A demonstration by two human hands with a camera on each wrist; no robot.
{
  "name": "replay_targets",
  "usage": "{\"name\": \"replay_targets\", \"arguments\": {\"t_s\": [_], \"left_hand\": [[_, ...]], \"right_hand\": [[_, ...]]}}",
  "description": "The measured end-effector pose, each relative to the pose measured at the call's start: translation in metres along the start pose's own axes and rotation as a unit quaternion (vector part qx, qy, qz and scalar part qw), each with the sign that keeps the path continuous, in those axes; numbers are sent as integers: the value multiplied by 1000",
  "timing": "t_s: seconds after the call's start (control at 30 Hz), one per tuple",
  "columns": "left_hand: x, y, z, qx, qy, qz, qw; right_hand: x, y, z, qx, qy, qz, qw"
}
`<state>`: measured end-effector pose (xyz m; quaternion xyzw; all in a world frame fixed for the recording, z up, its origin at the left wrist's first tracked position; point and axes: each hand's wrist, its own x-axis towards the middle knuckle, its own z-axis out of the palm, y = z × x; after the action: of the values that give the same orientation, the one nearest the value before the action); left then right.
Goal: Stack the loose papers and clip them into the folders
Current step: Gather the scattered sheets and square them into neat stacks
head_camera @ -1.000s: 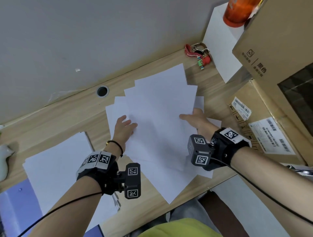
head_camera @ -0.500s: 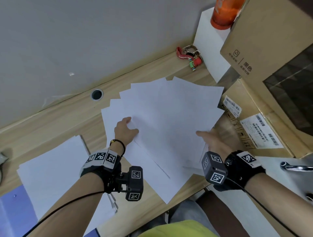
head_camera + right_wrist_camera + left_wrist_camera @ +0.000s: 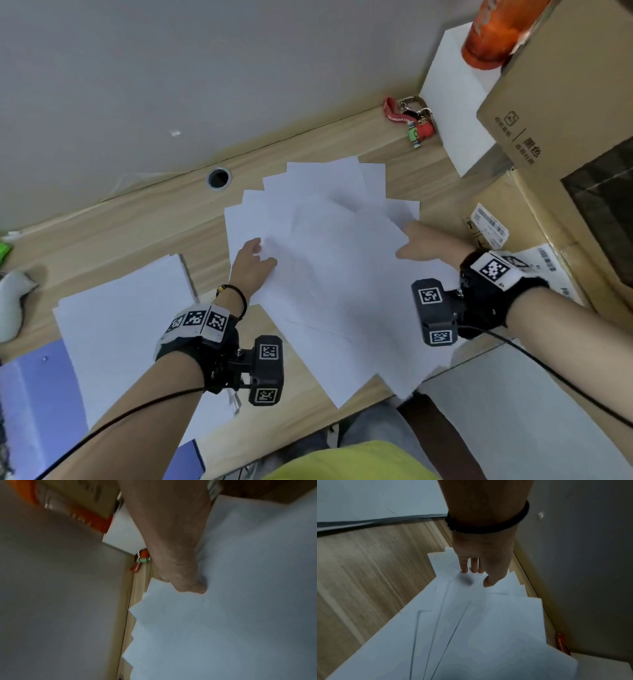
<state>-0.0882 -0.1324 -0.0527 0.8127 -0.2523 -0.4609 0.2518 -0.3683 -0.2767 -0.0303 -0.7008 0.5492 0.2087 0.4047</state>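
Several loose white papers (image 3: pixel 329 267) lie fanned out in the middle of the wooden desk (image 3: pixel 137 233). My left hand (image 3: pixel 255 258) holds their left edge; the left wrist view shows its fingers (image 3: pixel 467 566) slipped under the top sheets (image 3: pixel 488 628) and the thumb on top. At the fan's right edge my right hand (image 3: pixel 416 241) grips them, thumb (image 3: pixel 197 588) pressed on the paper (image 3: pixel 240 601) and fingers hidden beneath. A second, squared stack of paper (image 3: pixel 120 318) rests on an open blue folder (image 3: pixel 30 394) at the left.
Cardboard boxes (image 3: pixel 565 102) crowd the right side, close to my right wrist. A white box (image 3: pixel 455 109) with an orange bottle (image 3: pixel 489 37) stands at the back right, a red keyring (image 3: pixel 411 120) beside it. A cable hole (image 3: pixel 218 178) sits by the wall.
The fan of papers has been drawn narrower between my hands. My right hand went from the sheets' near right corner up to their right edge. My left hand stayed on the left edge.
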Motion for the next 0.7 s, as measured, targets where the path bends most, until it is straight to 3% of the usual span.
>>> {"name": "replay_targets", "arguments": {"t_s": [0.13,0.23,0.4,0.7], "left_hand": [[-5,-16,-12,-31,-10,-21,999],[-6,-26,-16,-41,-47,-16,998],[-11,-28,-12,-1,-59,3,998],[-13,-32,-8,-25,-47,12,998]], "right_hand": [[33,-42,1,-115,80,-84,987],[52,-66,8,-144,89,-135,976],[64,-71,13,-224,63,-123,965],[67,-70,10,-261,124,-101,952]]}}
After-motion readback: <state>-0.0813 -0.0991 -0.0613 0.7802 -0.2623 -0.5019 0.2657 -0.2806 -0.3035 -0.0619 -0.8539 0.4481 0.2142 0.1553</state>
